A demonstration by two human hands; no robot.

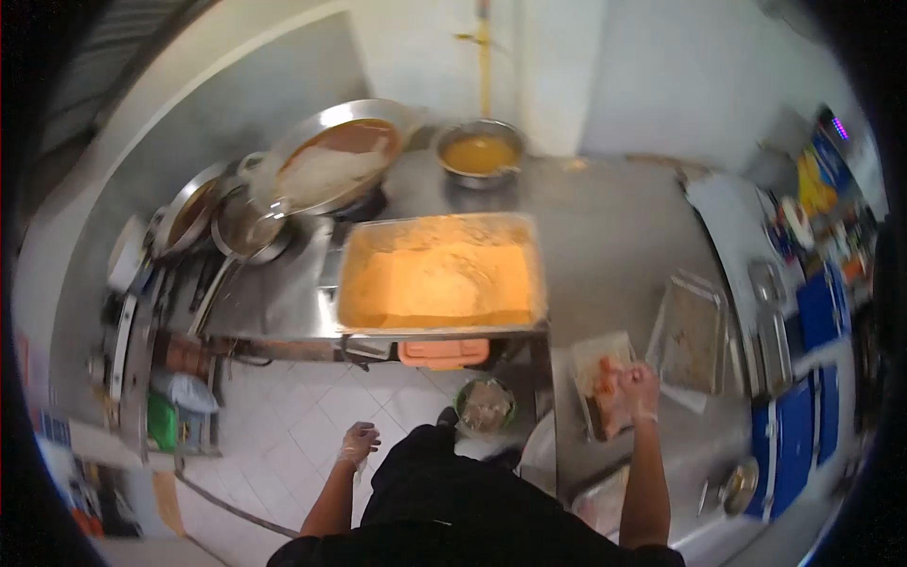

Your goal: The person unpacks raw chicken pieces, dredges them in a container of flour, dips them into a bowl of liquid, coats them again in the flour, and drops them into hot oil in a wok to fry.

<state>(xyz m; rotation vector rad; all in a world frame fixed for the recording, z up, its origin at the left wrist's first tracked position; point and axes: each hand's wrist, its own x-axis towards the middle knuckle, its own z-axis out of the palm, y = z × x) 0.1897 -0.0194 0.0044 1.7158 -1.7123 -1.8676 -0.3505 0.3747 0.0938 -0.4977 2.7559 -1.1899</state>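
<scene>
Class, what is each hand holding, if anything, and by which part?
The left hand holds nothing visible. The right hand is at the food pieces; any grip, and where, cannot be told.

The one view looks from the wearer's head, forward and steeply down, wide enough to bend straight edges and leave dark corners. The table (pixel 614 227) runs across it at middle distance, its front edge below the centre, and turns toward the wearer at right. The wall (pixel 699 85) fills the top; the wearer's own body (pixel 444 501) is nearest, at the bottom.
</scene>
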